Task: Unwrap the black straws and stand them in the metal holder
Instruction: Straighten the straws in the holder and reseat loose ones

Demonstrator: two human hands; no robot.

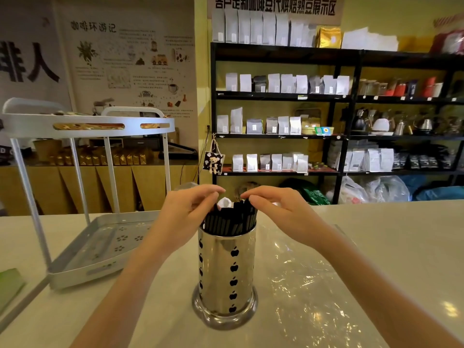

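A shiny metal holder (pixel 225 272) with black apple-shaped cut-outs stands upright on the pale counter in the middle of the view. A bundle of black straws (pixel 229 221) stands inside it, their tops above the rim. My left hand (pixel 183 217) and my right hand (pixel 278 209) hover over the straw tops from either side, fingers curled down and touching the ends. Something small and white (pixel 224 203) shows between the fingertips at the top of the bundle. Clear plastic wrap (pixel 303 280) lies flat on the counter to the right of the holder.
A white two-tier metal rack (pixel 82 249) stands on the counter at the left. A green item (pixel 10 282) lies at the far left edge. Black shelves (pixel 283 96) with coffee bags and kettles fill the background behind the counter.
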